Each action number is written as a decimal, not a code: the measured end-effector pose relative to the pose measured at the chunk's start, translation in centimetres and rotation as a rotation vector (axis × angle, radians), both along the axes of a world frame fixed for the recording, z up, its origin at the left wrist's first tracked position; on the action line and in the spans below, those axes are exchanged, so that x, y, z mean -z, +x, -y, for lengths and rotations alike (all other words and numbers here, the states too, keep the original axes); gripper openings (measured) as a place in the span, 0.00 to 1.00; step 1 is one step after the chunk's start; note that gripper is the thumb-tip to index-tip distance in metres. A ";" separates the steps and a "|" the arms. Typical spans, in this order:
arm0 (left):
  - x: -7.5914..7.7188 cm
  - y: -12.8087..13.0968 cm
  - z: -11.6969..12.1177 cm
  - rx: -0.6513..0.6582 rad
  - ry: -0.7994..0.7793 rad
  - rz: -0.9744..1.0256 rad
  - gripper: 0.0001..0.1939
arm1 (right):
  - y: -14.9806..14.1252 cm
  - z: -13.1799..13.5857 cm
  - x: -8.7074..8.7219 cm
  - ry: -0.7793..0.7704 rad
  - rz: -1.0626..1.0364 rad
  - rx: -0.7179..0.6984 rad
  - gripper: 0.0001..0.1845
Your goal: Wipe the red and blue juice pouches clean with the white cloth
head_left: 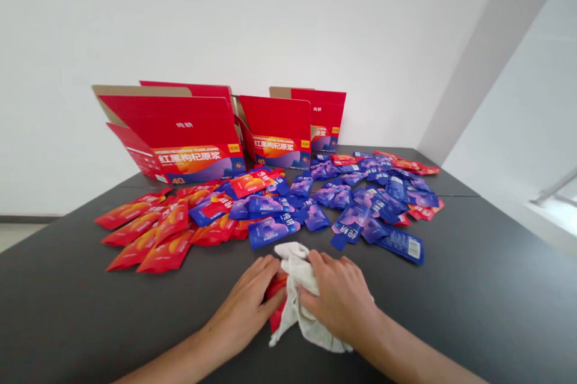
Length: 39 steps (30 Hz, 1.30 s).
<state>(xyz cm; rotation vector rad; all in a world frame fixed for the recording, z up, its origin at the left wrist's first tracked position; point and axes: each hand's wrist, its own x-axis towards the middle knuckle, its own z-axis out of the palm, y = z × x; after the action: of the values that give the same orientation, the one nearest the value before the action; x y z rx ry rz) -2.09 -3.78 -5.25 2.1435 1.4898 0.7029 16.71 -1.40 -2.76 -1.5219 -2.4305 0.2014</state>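
Close to me at the front of the table, my left hand [255, 294] is closed around a red pouch [276, 312]. Much of that pouch is hidden by my fingers and by a white cloth [295, 300]. My right hand [338, 294] grips the cloth, bunched up, and presses it against the pouch's right side. The cloth's lower edge hangs loose below both hands. Beyond my hands lie loose red pouches [164, 252] on the left and blue pouches [351, 222] in the middle and on the right, with some red ones mixed in.
Three red cartons with raised flaps stand behind the pouches: a large carton [193, 161] at left, a middle carton [279, 146], and another carton [325, 131] farther back. The dark table [487, 288] meets a white wall [270, 17] behind.
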 end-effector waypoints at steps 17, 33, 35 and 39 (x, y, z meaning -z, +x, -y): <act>0.6 -0.1 -0.5 0.052 0.106 -0.069 0.10 | -1.1 0.8 -0.4 -0.018 0.027 -0.049 0.18; 0.7 -1.3 0.6 0.096 0.073 -0.192 0.23 | 0.0 -0.4 -0.2 0.014 0.029 0.025 0.19; 1.0 -1.3 0.3 0.095 0.125 -0.195 0.24 | -0.7 0.6 -0.3 -0.007 -0.019 -0.116 0.20; 1.7 -1.7 -0.2 0.093 0.157 -0.224 0.29 | -0.8 0.9 -0.4 -0.019 -0.021 -0.124 0.21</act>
<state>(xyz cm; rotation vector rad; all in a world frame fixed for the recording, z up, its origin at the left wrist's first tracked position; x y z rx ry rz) -3.76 -3.56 -6.91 2.4629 1.4746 0.5796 15.86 -2.30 -2.35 -1.3703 -2.5150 0.2636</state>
